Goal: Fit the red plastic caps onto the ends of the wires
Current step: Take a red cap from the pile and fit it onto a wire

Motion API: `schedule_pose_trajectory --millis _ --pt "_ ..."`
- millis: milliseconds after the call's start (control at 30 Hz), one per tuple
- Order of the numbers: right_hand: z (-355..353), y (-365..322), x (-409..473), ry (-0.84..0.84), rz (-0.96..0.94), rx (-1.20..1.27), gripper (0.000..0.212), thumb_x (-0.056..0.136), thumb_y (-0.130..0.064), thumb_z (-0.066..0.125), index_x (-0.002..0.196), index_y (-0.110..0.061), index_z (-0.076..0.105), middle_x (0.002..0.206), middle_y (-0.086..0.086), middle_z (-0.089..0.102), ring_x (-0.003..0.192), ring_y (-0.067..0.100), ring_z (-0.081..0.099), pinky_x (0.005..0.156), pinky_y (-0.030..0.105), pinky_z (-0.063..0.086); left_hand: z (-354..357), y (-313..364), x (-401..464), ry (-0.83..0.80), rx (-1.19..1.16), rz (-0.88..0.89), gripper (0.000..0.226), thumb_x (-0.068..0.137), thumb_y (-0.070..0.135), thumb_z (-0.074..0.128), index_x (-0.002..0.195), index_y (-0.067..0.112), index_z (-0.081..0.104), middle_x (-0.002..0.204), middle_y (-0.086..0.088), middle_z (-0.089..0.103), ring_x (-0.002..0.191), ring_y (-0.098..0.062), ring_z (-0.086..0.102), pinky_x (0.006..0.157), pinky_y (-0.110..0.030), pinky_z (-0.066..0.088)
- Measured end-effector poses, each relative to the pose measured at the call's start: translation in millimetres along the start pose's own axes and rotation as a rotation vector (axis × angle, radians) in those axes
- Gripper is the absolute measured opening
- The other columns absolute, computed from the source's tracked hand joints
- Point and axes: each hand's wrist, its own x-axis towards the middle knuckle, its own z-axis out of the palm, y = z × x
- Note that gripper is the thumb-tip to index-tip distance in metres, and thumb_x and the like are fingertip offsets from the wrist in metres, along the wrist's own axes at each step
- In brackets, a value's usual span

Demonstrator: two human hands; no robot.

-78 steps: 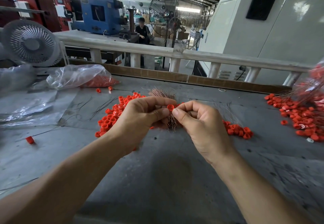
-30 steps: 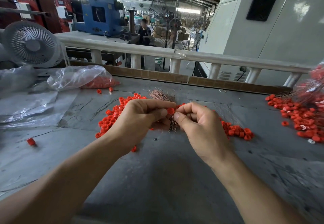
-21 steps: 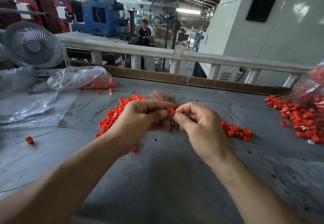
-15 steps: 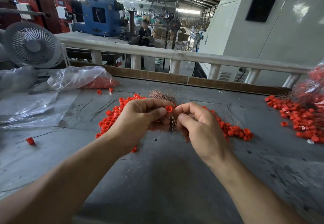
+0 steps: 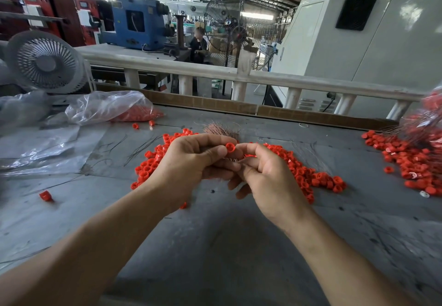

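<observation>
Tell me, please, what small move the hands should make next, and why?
Probably the right hand should draw one wire from the copper wire bundle and push its end into the red cap. The left hand pinches that cap at its fingertips, open side facing the camera, and no wire visibly sits in it yet. The right hand's fingers are curled just beside it.

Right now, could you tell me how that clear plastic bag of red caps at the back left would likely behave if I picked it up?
The clear plastic bag looks thin and crumpled, so it would probably sag and fold rather than hold shape. The caps inside lie bunched at one end, so weight would likely shift that way. Loose caps lie just outside it, so its mouth may be open and spill.
</observation>
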Motion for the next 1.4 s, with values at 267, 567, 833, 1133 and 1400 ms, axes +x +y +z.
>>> schedule_pose_trajectory --millis 267,567,833,1133,1400 --pt "-17.3 5.4 6.6 0.164 -0.032 -0.357 0.015 0.097 -0.020 0.065 0.104 -0.031 0.071 0.088 -0.011 0.076 0.081 0.005 0.071 0.075 0.028 0.056 -2.4 -0.1 1.7 0.013 -0.038 0.002 0.019 0.091 0.003 0.060 0.106 0.002 0.072 0.101 -0.023 0.076 0.093 -0.031 0.076 0.075 -0.031 0.062" --pt "-74.9 11.4 13.4 0.418 0.292 -0.913 0.019 0.087 -0.027 0.069 0.069 -0.032 0.069 0.074 -0.009 0.070 0.072 0.022 0.066 0.064 0.029 0.044 -2.5 -0.5 1.4 0.050 -0.016 -0.010 0.019 0.095 -0.001 0.058 0.108 0.001 0.071 0.101 -0.022 0.076 0.094 -0.032 0.076 0.076 -0.033 0.063" --pt "-61.4 19.1 17.2 0.292 0.175 -0.859 0.019 0.083 -0.029 0.080 0.067 -0.035 0.071 0.063 -0.019 0.068 0.065 0.002 0.062 0.059 0.026 0.046 -1.4 -0.6 0.0 0.061 0.022 -0.022 0.019 0.096 -0.002 0.058 0.110 0.000 0.070 0.100 -0.021 0.077 0.094 -0.032 0.076 0.078 -0.034 0.064" --pt "-52.1 21.1 18.8 0.206 0.122 -1.005 0.007 0.086 -0.030 0.079 0.088 -0.036 0.075 0.092 -0.013 0.064 0.090 0.012 0.056 0.073 0.026 0.037 2.9 2.9 -3.5 0.055 0.053 -0.036 0.020 0.097 -0.003 0.056 0.113 -0.001 0.069 0.099 -0.020 0.077 0.093 -0.029 0.076 0.078 -0.033 0.064" --pt "-48.4 21.3 20.8 0.272 0.010 -1.008 0.009 0.093 -0.028 0.071 0.084 -0.028 0.073 0.091 -0.010 0.063 0.090 0.017 0.062 0.072 0.028 0.039 3.1 3.1 -3.5 0.049 0.061 -0.044 0.020 0.097 -0.003 0.057 0.112 -0.001 0.069 0.099 -0.020 0.077 0.093 -0.030 0.076 0.079 -0.035 0.064"
